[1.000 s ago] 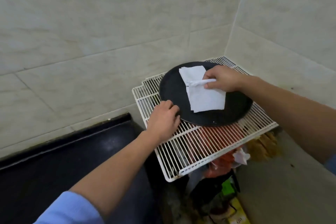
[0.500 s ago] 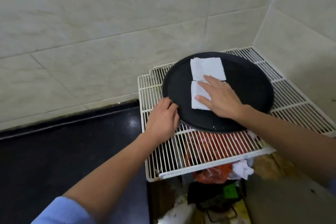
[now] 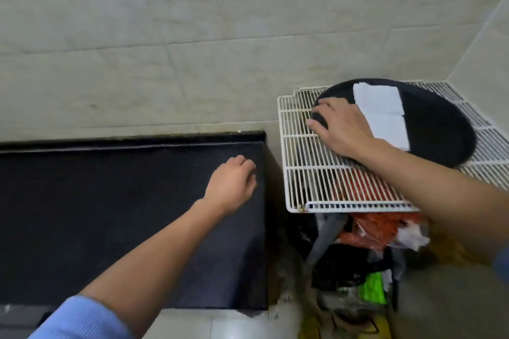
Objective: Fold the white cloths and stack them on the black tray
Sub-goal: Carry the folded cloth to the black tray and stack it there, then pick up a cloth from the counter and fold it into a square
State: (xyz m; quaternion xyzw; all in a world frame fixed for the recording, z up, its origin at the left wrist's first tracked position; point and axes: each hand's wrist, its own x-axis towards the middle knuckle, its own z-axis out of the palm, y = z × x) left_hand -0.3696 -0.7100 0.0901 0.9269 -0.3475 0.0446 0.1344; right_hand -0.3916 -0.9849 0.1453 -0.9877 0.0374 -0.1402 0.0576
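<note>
White wire rack sits in tiled wall corner, just right of black worktop. Clutter under rack: red-orange plastic bag, bright green packet, dark bags.

Black tray, right of frame: smooth, matt, plastic-looking.
White cloths on it: soft, matt, creased at fold.
Wire rack: white-coated metal, slight gloss.
Counter, left: black stone, finely speckled, dull sheen.
Wall tiles: beige, marbled, smooth.
Sleeve, lower left: blue ribbed knit.
Red bag under rack: crinkled glossy plastic.
</note>
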